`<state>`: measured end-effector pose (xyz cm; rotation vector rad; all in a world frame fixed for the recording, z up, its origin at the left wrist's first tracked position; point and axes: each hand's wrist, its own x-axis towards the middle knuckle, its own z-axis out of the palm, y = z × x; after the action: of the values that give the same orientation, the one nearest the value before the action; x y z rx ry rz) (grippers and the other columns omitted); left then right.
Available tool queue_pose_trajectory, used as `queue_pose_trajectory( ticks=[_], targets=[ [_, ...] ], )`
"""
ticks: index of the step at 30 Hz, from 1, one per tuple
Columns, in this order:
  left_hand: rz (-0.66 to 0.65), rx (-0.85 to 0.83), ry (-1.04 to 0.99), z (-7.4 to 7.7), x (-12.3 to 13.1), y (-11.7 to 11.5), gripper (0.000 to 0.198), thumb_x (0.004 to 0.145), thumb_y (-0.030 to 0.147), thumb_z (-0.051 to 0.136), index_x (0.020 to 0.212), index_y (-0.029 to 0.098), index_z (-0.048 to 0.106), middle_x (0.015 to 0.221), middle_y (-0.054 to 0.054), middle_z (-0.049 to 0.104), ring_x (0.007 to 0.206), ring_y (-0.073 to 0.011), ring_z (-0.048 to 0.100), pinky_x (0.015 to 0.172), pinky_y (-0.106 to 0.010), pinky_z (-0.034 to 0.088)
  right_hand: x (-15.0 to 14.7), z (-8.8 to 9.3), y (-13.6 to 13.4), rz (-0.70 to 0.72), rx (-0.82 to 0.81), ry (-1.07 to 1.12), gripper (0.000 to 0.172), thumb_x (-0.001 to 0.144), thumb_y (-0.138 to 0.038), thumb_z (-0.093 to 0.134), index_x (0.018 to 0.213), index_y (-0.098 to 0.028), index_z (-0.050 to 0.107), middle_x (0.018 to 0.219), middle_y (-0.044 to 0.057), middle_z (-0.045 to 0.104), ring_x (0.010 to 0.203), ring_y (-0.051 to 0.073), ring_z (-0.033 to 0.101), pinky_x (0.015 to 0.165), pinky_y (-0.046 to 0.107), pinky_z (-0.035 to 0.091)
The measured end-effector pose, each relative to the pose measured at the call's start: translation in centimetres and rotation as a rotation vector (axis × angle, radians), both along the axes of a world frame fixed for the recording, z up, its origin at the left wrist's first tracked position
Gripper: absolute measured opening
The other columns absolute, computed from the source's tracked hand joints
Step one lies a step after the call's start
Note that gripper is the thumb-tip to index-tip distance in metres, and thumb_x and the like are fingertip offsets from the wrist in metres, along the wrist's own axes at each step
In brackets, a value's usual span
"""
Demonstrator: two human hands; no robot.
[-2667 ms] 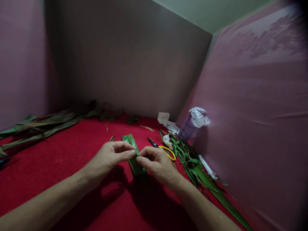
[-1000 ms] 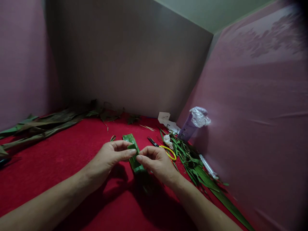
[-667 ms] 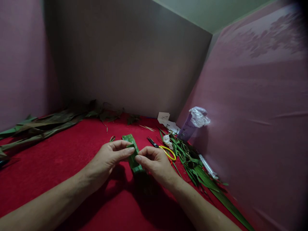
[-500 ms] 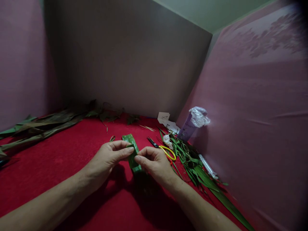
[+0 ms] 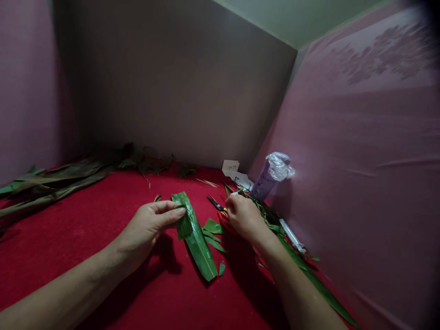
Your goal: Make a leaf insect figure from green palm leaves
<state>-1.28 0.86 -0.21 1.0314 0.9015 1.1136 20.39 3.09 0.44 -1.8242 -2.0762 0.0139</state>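
My left hand pinches a small cut piece of green leaf between thumb and fingers. Under and beside that piece, a long leaf strip lies slanting on the red cloth. My right hand is over to the right, fingers curled down at the handles of the scissors. It covers most of the yellow handle, while the red one shows below; whether the fingers grip it is hidden. A bit of crumpled white paper peeks out behind the knuckles. Small leaf scraps lie between the strip and my right hand.
Long, darker leaves spread along the back left. A purple box topped with clear plastic stands at the right wall, near white cards and thin sticks. Cut greenery and a clear packet lie along the right.
My right hand has left the leaf and moved right to the scissors, uncovering the long strip and scraps. My left hand still holds the small leaf piece in nearly the same place.
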Motion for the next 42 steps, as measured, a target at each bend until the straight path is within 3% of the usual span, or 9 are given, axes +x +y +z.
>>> queue_pose_trajectory(
  ticks=[6,12,16,18,20,26,35,39,42],
  targets=[
    [-0.059,0.000,-0.059,0.2,-0.2,0.1,0.009,0.069,0.023,0.071,0.072,0.015,0.070,0.071,-0.003,0.068,0.066,-0.0123,0.058,0.067,-0.022,0.044,1.9,-1.4,1.1,0.019,-0.134,-0.079,0.005,0.075,-0.018,0.053,0.079,-0.016,0.055,0.081,0.011,0.061,0.074,0.022,0.056,0.060,0.028,0.032],
    [-0.153,-0.017,-0.085,0.1,-0.3,-0.1,0.010,0.070,0.023,0.070,0.074,0.015,0.069,0.075,-0.004,0.069,0.072,-0.0146,0.060,0.073,-0.026,0.044,1.9,-1.3,1.3,0.010,-0.108,0.008,0.025,0.070,-0.016,0.056,0.093,-0.016,0.048,0.082,0.007,0.058,0.072,0.018,0.053,0.058,0.025,0.033],
    [-0.164,0.005,-0.082,0.1,-0.4,-0.1,0.008,0.070,0.022,0.070,0.073,0.015,0.069,0.075,-0.004,0.068,0.071,-0.0146,0.059,0.072,-0.026,0.044,1.2,-0.4,1.3,0.023,0.026,0.440,0.044,0.064,-0.010,0.058,0.106,-0.019,0.047,0.082,0.002,0.056,0.072,0.015,0.053,0.061,0.025,0.038],
    [-0.170,0.031,-0.085,0.1,-0.4,0.0,0.008,0.071,0.022,0.069,0.075,0.015,0.069,0.075,-0.004,0.068,0.072,-0.0148,0.059,0.074,-0.027,0.044,0.4,0.1,1.0,0.120,-0.037,0.787,0.047,0.062,-0.016,0.065,0.107,-0.020,0.051,0.070,-0.004,0.051,0.061,0.012,0.051,0.056,0.024,0.037],
    [-0.174,0.055,-0.093,0.2,-0.6,0.2,0.008,0.073,0.022,0.068,0.077,0.015,0.069,0.076,-0.003,0.067,0.073,-0.0147,0.059,0.075,-0.027,0.043,-0.5,0.2,0.4,0.264,-0.182,0.974,0.053,0.059,-0.023,0.071,0.109,-0.020,0.053,0.060,-0.008,0.045,0.050,0.008,0.043,0.050,0.023,0.034],
    [-0.149,0.119,-0.089,0.3,-1.0,0.5,0.009,0.075,0.024,0.066,0.073,0.015,0.069,0.072,-0.002,0.066,0.069,-0.0144,0.057,0.071,-0.027,0.044,-2.6,-0.4,-1.4,0.514,-0.342,1.126,0.043,0.061,-0.021,0.073,0.100,-0.024,0.053,0.065,-0.008,0.047,0.051,0.006,0.041,0.049,0.020,0.032],
    [-0.078,0.105,0.027,0.3,-0.4,-0.1,0.011,0.071,0.027,0.069,0.068,0.016,0.068,0.068,-0.003,0.066,0.072,-0.0184,0.060,0.071,-0.029,0.044,-4.6,-0.7,-2.6,0.505,-0.282,1.260,0.038,0.058,-0.019,0.076,0.085,-0.022,0.050,0.073,-0.005,0.059,0.062,0.009,0.053,0.058,0.021,0.040],
    [-0.046,0.045,0.041,0.4,0.1,-0.8,0.014,0.068,0.029,0.070,0.069,0.015,0.067,0.065,-0.003,0.066,0.060,-0.0148,0.059,0.058,-0.025,0.045,-5.3,-1.0,-3.0,0.449,-0.265,1.352,0.042,0.054,-0.016,0.078,0.084,-0.021,0.049,0.070,-0.005,0.060,0.061,0.009,0.054,0.059,0.021,0.041],
    [-0.053,-0.007,0.075,0.5,0.2,-1.0,0.020,0.069,0.035,0.068,0.075,0.016,0.067,0.062,-0.001,0.065,0.041,-0.0096,0.050,0.038,-0.021,0.035,-5.4,-1.0,-3.2,0.428,-0.256,1.386,0.042,0.053,-0.014,0.077,0.084,-0.021,0.049,0.068,-0.006,0.060,0.060,0.009,0.054,0.060,0.021,0.042]
  ],
)
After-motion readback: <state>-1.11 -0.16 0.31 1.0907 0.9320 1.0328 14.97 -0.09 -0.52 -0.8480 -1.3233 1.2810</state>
